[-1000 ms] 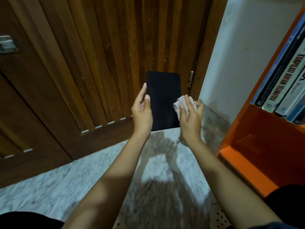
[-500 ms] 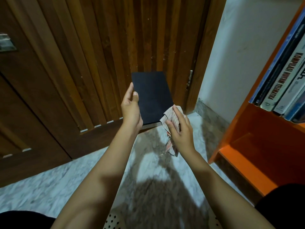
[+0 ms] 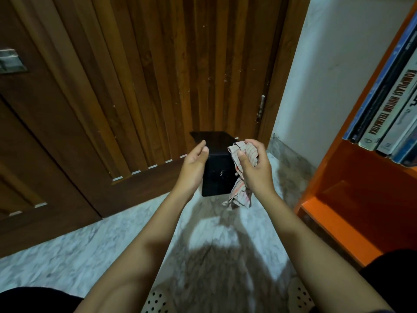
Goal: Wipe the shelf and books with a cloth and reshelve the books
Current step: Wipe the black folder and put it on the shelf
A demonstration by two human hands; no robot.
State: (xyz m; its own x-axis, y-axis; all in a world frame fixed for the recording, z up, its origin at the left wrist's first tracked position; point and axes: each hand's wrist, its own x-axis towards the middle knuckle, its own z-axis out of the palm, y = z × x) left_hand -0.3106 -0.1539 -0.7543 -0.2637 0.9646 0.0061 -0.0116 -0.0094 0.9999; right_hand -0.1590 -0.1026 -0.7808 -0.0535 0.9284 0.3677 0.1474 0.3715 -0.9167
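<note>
While left hand (image 3: 194,164) props the black book (image 3: 217,175) at its left edge, fingers mostly straight and thumb tip on the near cover, right hand (image 3: 253,168) is bunched tight round a checked cloth (image 3: 240,195) and pressed to the book's right edge. Book is mid-air between both hands, roughly upright, top part tipped away toward the wooden door (image 3: 158,75), above the marble floor (image 3: 90,245). Cloth tail hangs below the right hand, just beside the book's lower right corner. Orange shelf (image 3: 338,222) sits off to the right, well apart from the book. Its upper bay holds a row of books (image 3: 383,105), spines out. White wall (image 3: 338,53) runs between door and shelf. Can't tell if the black book is fully closed.
</note>
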